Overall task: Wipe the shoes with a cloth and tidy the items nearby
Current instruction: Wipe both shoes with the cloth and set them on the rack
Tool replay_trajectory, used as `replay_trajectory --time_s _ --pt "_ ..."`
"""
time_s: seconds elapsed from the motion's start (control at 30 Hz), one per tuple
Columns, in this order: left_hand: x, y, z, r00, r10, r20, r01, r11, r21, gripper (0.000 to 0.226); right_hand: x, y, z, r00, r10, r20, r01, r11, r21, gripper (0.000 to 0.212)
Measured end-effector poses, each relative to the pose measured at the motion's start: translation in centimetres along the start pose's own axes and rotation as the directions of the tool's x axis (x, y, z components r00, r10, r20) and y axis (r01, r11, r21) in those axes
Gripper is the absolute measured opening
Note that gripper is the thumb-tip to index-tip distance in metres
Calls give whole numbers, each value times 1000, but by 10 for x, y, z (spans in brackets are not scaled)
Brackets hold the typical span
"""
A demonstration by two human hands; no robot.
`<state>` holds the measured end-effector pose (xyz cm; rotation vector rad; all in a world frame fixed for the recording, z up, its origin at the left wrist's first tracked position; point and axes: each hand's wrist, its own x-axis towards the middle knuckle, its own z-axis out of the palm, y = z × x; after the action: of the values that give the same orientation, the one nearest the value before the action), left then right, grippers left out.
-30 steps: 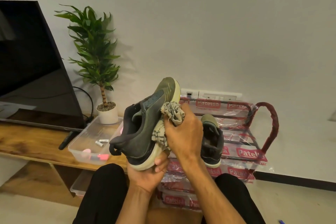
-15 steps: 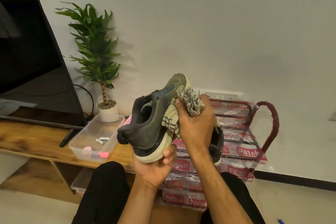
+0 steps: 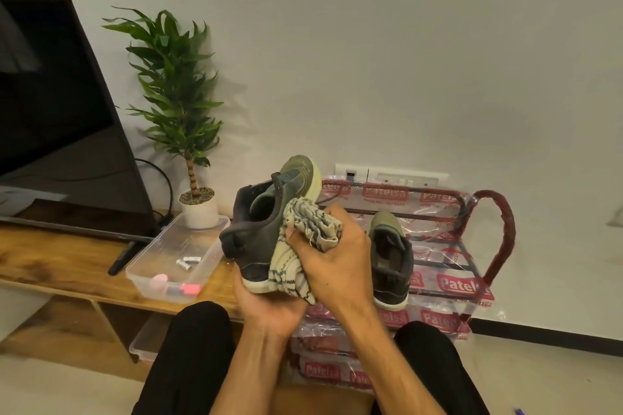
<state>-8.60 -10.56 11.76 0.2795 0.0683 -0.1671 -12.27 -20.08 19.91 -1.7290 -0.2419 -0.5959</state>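
Your left hand (image 3: 269, 310) grips the heel end of a dark green sneaker (image 3: 259, 232) from below, its toe tilted up and away. Your right hand (image 3: 333, 266) clutches a bunched checked cloth (image 3: 303, 246) against its side, hiding part of the upper. Just behind that hand, the second sneaker (image 3: 391, 259) sits on a plastic-wrapped red shoe rack (image 3: 499, 232). Left of your hands, a clear tub (image 3: 151, 263) holds batteries (image 3: 187, 261) and pink items.
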Motion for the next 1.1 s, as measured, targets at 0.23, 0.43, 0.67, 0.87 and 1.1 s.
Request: replay_trajectory --time_s 0.23,0.43,0.67,0.87,1.1 --pt "0 2 -8 992 15 -126 4 989 151 69 6 14 5 980 99 -172 -96 995 26 18" --pt "-3 1 -18 997 -73 -34 79 971 224 62 18 45 -8 924 249 -291 -237 969 75 19" --pt "11 -12 -31 986 -137 -96 155 962 227 60 24 77 -54 898 408 -161 -427 898 -108 29" --pt "32 -25 -42 970 -177 -166 226 907 355 52 15 97 -70 855 516 -42 -518 852 -81 21" --pt "68 -39 -48 946 -262 -191 320 848 423 66 2 126 -82 809 588 -27 -588 808 -18 27"
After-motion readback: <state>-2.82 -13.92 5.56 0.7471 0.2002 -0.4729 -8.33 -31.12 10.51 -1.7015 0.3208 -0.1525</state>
